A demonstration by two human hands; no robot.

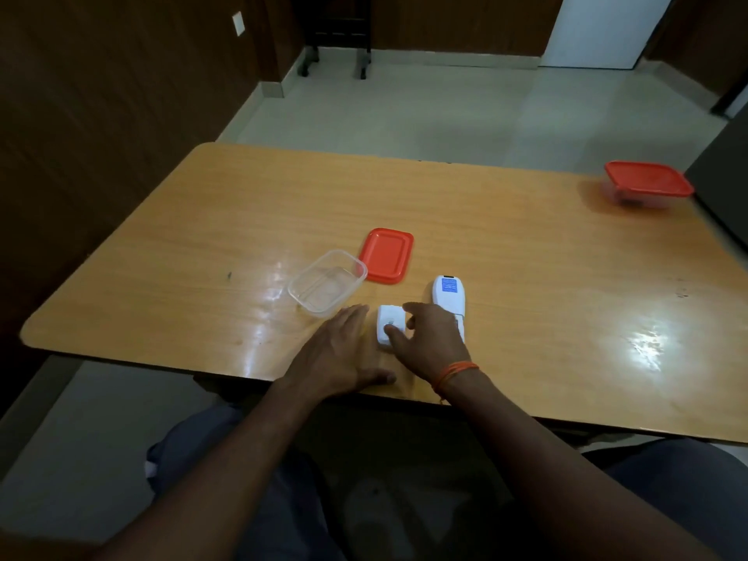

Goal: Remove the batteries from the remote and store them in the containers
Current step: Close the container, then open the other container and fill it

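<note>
The remote [448,301] lies face down near the table's [162,244] front edge, its battery bay partly hidden by the right hand, so whether batteries remain inside cannot be told. Going from the left: an open clear container [327,282] stands ready, mouth up, with its red lid [387,255] set just behind and beside it, likely so that batteries can be dropped straight in. The left hand [340,354] rests flat on the table, fingers straight and loosely together, holding nothing, seemingly bracing. Next, the white battery cover [390,326] lies detached beside the remote. The right hand [435,344], fingers spread, has its thumb on that cover, gripping nothing visible. Far right, a lidded container [647,184] waits well apart.
</note>
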